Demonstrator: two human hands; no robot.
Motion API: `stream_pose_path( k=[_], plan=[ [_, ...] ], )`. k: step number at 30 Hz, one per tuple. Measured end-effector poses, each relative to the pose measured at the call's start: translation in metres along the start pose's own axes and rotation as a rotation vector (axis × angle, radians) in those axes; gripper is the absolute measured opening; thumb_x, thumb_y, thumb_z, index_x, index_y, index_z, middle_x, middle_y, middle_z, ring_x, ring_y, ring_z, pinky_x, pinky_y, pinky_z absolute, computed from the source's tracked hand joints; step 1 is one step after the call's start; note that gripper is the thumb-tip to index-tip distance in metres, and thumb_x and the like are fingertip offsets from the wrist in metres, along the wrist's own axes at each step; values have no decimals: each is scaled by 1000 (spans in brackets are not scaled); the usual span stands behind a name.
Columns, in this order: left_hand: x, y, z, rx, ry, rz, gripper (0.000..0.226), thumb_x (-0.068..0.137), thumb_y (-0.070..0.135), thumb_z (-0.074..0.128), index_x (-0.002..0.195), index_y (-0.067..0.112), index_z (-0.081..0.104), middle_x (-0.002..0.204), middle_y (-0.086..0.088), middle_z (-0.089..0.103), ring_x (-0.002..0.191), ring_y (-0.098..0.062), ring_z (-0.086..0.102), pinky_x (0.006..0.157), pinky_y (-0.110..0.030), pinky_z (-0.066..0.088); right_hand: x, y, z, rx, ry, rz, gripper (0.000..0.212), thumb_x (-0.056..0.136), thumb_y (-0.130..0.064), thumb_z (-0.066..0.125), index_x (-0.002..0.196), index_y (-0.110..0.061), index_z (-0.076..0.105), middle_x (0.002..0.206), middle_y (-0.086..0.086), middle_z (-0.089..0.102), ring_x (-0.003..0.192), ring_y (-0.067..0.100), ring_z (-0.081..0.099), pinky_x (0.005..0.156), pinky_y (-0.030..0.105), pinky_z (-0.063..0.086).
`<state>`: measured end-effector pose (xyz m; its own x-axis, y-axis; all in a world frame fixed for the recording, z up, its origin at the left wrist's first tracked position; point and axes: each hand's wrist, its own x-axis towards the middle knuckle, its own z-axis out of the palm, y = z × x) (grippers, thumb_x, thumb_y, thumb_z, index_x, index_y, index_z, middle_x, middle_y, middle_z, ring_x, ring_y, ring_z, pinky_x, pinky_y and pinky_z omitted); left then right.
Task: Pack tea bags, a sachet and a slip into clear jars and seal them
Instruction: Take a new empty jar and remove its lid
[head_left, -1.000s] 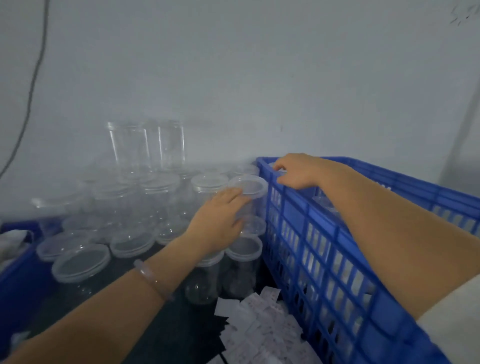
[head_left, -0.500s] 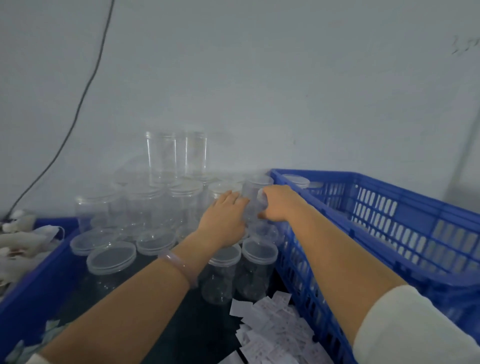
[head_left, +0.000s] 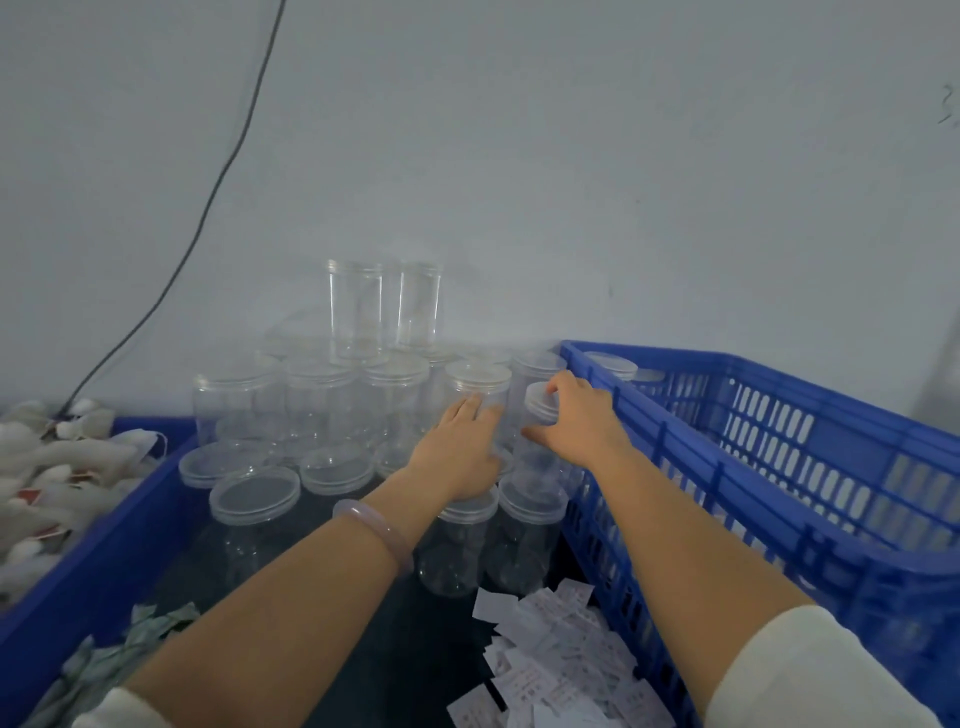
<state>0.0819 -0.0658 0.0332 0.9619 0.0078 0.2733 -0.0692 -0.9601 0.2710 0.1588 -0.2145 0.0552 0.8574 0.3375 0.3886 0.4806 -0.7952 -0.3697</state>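
Observation:
Several clear lidded jars (head_left: 322, 395) stand stacked against the wall on a dark table. My left hand (head_left: 457, 452) lies flat with straight fingers against the side of a jar (head_left: 480, 387) in the upper row. My right hand (head_left: 576, 421) curls thumb and fingers round the lid of a neighbouring clear jar (head_left: 537, 457) beside the crate wall. White tea bags (head_left: 47, 467) fill a blue bin at the left. Greenish sachets (head_left: 124, 644) lie at the lower left. White paper slips (head_left: 550, 660) are heaped at the bottom centre.
A large blue slatted crate (head_left: 779, 467) stands at the right with a few lidded jars inside at its far corner. The blue bin's wall (head_left: 104, 551) borders the left. A dark cable (head_left: 218, 176) runs down the white wall.
The camera has shifted right and down. My right hand left the crate's rim, came to the jars and now grips one by its lid. My left hand stays on the stack.

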Motion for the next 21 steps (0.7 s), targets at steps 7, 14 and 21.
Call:
stream_pose_path(
  k=[7,14,21],
  plan=[
    [-12,11,7,-433,-35,-105,92,79,25,75,150,11,18,141,-7,42,134,-28,39,91,-25,41,-17,-12,5,97,16,-5,63,78,-42,75,130,-19,46,132,9,45,126,29,34,91,38,40],
    [-34,33,4,-806,92,18,107,71,21,85,150,15,14,114,23,50,91,16,54,64,1,39,-52,-43,-19,19,179,9,58,77,-48,69,127,-23,52,131,8,47,120,30,42,87,35,41],
    [-123,0,8,-970,416,-86,85,56,36,84,127,40,37,107,15,67,95,-4,68,80,-37,59,-136,-89,7,574,156,-188,62,65,-51,83,118,-32,58,119,-9,46,113,10,49,93,22,42]
  ],
)
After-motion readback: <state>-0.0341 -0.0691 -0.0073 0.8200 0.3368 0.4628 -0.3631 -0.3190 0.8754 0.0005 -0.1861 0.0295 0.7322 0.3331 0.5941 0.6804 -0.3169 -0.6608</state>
